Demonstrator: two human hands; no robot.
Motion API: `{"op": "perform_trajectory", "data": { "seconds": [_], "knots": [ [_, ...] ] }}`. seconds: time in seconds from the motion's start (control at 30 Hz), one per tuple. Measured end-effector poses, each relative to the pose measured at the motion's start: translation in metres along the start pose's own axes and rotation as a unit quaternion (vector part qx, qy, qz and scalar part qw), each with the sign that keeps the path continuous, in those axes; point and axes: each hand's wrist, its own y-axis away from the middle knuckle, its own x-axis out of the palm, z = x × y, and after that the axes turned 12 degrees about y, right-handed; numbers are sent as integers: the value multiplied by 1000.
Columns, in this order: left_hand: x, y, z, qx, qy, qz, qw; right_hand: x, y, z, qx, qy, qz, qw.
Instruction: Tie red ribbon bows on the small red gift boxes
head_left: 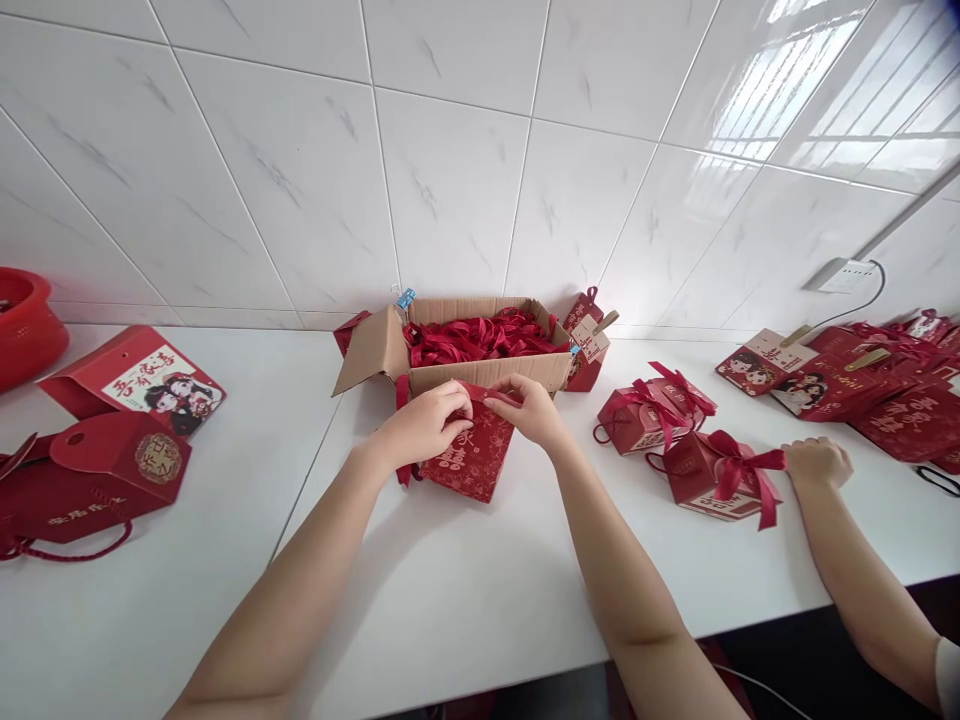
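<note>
Both of my hands are at the top edge of a red patterned gift box (472,460) with gold lettering, just in front of the cardboard box. My left hand (435,422) pinches its upper left side, fingers curled in. On the upper right corner, my right hand (527,405) grips with thumb and fingertips. A dark red ribbon (403,430) hangs at the gift box's left side. Behind it, the open cardboard box (491,376) holds a heap of dark red ribbons (480,338). Part of the gift box's top is hidden by my fingers.
Ribbon-tied red boxes (724,475) sit to the right, beside another person's hand (817,462). Several red boxes (870,385) are piled at the far right. Larger red boxes (97,480) and a red basin (26,325) stand at left. A tiled wall (450,180) closes the back.
</note>
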Motion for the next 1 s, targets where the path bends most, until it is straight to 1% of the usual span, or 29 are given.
{"op": "perform_trajectory", "data": {
  "seconds": [0.1, 0.13, 0.17, 0.2, 0.23, 0.3, 0.33, 0.37, 0.47, 0.57, 0.87, 1.0],
  "knots": [
    [-7, 3, -5, 31, -20, -59, 998, -1, 3, 5, -16, 0, 15, 1000],
    [-9, 4, -8, 38, -27, -72, 996, -2, 4, 7, -23, 0, 26, 999],
    [-12, 6, -11, 33, -30, -67, 997, -4, 6, 10, -32, -2, 43, 999],
    [-15, 8, -14, 16, -26, -41, 999, -5, 9, 12, -43, -5, 63, 997],
    [-18, 11, -18, -13, -15, 1, 1000, -8, 11, 15, -55, -8, 87, 995],
    [-21, 16, -25, -82, 15, 95, 992, -12, 16, 21, -75, 0, 129, 989],
    [-22, 18, -29, -109, 24, 127, 986, -14, 19, 24, -80, 11, 143, 986],
    [-22, 20, -33, -125, 26, 145, 981, -16, 21, 27, -82, 28, 153, 984],
    [-22, 24, -40, -133, 2, 152, 979, -19, 27, 36, -87, 96, 174, 976],
    [-22, 25, -42, -139, -14, 159, 977, -20, 29, 43, -91, 154, 186, 966],
    [-20, 27, -43, -159, -53, 205, 964, -18, 33, 53, -55, 174, 175, 967],
    [-19, 27, -41, -148, -68, 212, 964, -17, 33, 54, -50, 184, 172, 966]
  ]
}}
